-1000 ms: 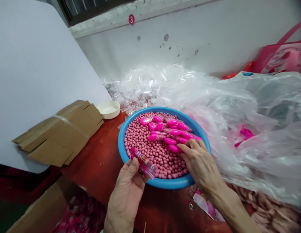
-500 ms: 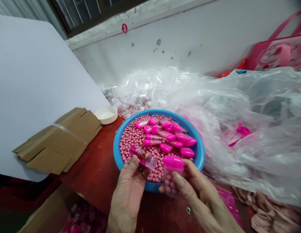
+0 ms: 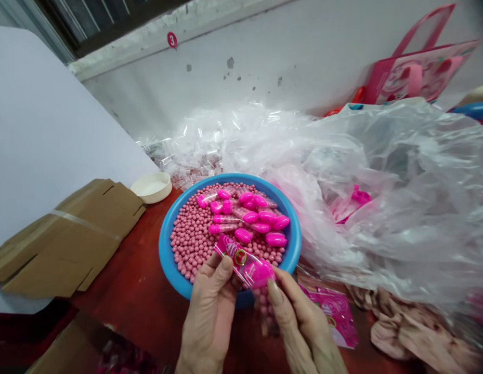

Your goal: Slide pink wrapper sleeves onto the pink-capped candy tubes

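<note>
My left hand (image 3: 212, 298) pinches a pink printed plastic sleeve (image 3: 238, 258) at the front of a blue basin (image 3: 165, 259). Between the fingers of my right hand (image 3: 299, 317) is a clear tube of pink beads (image 3: 263, 306) with a bright pink cap. The capped end sits at the sleeve's open end and seems to be partly inside it. Both hands are close together over the basin's near rim. Loose pink beads (image 3: 190, 234) fill the basin, and several capped tubes (image 3: 260, 215) lie on top of them.
Flattened cardboard (image 3: 69, 239) and a white round dish (image 3: 153, 188) are at the left. Clear plastic bags (image 3: 413, 208) heap up on the right, with clear tubes (image 3: 198, 169) behind the basin. More pink sleeves (image 3: 337, 317) and a brown cloth (image 3: 397, 327) lie at the front right.
The capped tube and the sleeve were apart; now the cap meets the sleeve's end. My hands have come closer together. The view has turned a little to the right.
</note>
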`<move>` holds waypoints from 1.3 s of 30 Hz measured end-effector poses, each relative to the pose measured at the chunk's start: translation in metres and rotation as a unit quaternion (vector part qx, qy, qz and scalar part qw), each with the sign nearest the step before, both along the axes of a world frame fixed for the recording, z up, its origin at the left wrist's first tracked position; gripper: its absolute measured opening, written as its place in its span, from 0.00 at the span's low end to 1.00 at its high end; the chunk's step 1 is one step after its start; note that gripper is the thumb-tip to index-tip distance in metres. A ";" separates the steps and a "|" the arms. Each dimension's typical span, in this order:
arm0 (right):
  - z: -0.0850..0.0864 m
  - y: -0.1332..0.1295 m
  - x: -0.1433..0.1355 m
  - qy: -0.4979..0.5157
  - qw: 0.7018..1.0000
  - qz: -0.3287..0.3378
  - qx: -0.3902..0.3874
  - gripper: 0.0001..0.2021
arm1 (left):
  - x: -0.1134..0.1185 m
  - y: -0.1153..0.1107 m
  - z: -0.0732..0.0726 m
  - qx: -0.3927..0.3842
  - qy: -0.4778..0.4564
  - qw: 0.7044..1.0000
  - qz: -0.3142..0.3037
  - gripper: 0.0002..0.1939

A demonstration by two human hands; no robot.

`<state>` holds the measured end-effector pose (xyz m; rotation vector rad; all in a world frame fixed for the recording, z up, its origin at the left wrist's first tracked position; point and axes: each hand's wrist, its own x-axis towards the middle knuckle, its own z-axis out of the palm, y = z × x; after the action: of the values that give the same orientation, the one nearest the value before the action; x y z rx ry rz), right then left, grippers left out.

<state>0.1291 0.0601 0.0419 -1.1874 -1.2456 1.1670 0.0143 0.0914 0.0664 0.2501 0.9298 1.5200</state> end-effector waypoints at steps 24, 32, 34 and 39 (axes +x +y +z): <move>-0.010 -0.014 0.001 -0.060 0.988 -0.141 -0.005 0.22 | 0.034 -0.002 0.000 0.052 0.056 0.993 -0.086 0.13; -0.010 -0.018 -0.002 -0.154 0.977 -0.144 0.006 0.28 | 0.037 -0.011 0.001 0.007 0.039 0.989 -0.142 0.08; -0.007 -0.018 -0.002 -0.162 0.975 -0.150 -0.003 0.30 | 0.036 -0.011 0.002 0.006 0.029 0.988 -0.151 0.10; -0.007 -0.020 0.000 -0.120 0.981 -0.152 0.010 0.32 | 0.034 -0.009 0.000 0.008 0.028 0.987 -0.159 0.12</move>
<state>0.1288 0.0397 0.0347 -1.4778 -1.1974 0.8014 0.0478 0.0825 0.0663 0.4334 0.8755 1.2322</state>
